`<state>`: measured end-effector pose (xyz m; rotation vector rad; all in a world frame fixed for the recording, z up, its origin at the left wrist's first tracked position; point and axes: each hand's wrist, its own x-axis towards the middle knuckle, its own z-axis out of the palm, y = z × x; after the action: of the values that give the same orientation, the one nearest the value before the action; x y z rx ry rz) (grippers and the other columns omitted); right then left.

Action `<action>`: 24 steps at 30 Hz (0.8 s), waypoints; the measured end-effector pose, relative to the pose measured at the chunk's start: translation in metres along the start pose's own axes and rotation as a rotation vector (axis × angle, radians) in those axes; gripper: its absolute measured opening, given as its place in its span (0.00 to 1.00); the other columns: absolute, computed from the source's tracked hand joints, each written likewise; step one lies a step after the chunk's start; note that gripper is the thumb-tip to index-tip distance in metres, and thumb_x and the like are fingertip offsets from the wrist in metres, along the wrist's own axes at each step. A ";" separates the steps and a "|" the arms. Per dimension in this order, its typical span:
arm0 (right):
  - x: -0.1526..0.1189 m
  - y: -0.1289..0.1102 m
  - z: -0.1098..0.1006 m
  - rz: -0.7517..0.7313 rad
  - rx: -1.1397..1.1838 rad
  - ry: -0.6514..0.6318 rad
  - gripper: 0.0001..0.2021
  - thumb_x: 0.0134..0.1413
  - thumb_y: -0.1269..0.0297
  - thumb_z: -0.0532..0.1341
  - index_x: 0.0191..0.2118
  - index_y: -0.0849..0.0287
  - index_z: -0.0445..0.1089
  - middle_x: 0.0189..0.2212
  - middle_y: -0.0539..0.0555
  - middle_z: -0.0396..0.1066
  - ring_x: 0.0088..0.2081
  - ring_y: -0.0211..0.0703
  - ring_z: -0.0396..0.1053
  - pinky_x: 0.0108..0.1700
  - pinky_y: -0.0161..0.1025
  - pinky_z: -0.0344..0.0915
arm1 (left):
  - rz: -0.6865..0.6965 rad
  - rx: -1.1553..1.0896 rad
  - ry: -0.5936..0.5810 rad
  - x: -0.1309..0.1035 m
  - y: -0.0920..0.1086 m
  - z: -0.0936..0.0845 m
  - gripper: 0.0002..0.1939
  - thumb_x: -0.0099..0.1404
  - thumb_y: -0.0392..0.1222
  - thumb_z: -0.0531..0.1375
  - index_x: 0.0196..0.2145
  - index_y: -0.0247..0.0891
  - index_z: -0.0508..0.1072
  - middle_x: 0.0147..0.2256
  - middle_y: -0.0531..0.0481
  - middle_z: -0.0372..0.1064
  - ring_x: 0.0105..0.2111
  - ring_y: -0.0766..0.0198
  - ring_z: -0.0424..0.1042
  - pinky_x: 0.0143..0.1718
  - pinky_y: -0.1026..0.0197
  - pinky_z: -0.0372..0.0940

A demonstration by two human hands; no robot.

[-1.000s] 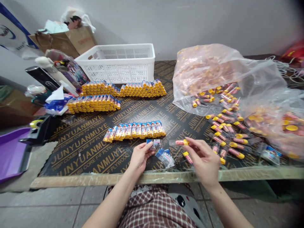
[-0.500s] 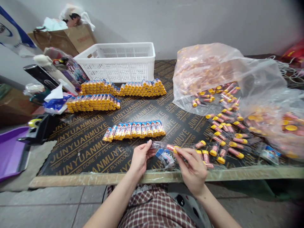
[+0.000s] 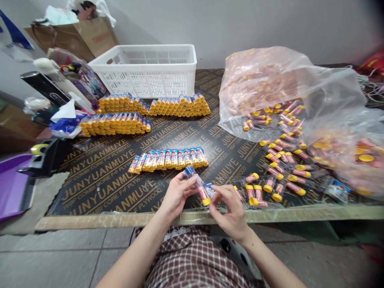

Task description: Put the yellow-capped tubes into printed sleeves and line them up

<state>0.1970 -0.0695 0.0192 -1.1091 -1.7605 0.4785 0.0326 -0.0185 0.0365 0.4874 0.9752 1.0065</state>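
Note:
My left hand [image 3: 177, 195] is closed on a clear tube [image 3: 201, 189] that has a blue top end, a pink-and-white part inside and a yellow cap at its lower end. Close to that cap is my right hand [image 3: 229, 208], its thumb and forefinger curled near each other; whether they pinch anything is too small to tell. Behind the tube, blue-and-white wrappers [image 3: 210, 189] lie partly hidden. Beyond my hands a row of blue-and-yellow wrapped tubes [image 3: 171, 159] lies side by side. Loose yellow-capped tubes [image 3: 269, 184] are scattered to the right.
Stacked wrapped tubes [image 3: 115, 123] lie at the back left, before a white basket [image 3: 150, 80]. A large plastic bag of tubes [image 3: 258, 80] stands at the back right. A purple dustpan [image 3: 13, 184] is at the far left, and the table's front edge [image 3: 120, 220] is near me.
The tube has turned from nearly level to slanting, its yellow end down toward me, and a blue top end now shows. My right hand has moved left and slightly down.

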 end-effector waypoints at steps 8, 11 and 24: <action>0.004 0.005 -0.005 0.037 0.029 -0.200 0.41 0.43 0.74 0.57 0.64 0.50 0.42 0.64 0.60 0.40 0.61 0.56 0.53 0.55 0.55 0.62 | -0.158 0.228 -0.223 -0.016 -0.003 0.007 0.16 0.50 0.49 0.68 0.28 0.31 0.74 0.24 0.49 0.71 0.23 0.70 0.69 0.26 0.68 0.64; 0.003 0.006 -0.006 0.019 0.093 -0.261 0.42 0.41 0.75 0.56 0.64 0.53 0.43 0.62 0.60 0.50 0.61 0.54 0.53 0.57 0.53 0.61 | -0.177 0.235 -0.218 -0.020 -0.006 0.009 0.16 0.49 0.49 0.68 0.26 0.31 0.73 0.23 0.50 0.70 0.22 0.70 0.68 0.24 0.69 0.63; -0.004 0.007 -0.002 0.088 0.191 -0.213 0.42 0.38 0.77 0.56 0.63 0.54 0.45 0.58 0.61 0.56 0.56 0.51 0.61 0.55 0.48 0.65 | -0.165 0.227 -0.203 -0.023 -0.013 0.010 0.17 0.49 0.49 0.67 0.26 0.31 0.72 0.23 0.50 0.70 0.21 0.71 0.67 0.23 0.69 0.62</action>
<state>0.2023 -0.0694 0.0128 -1.0335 -1.8096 0.8276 0.0431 -0.0438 0.0422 0.6729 0.9342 0.6866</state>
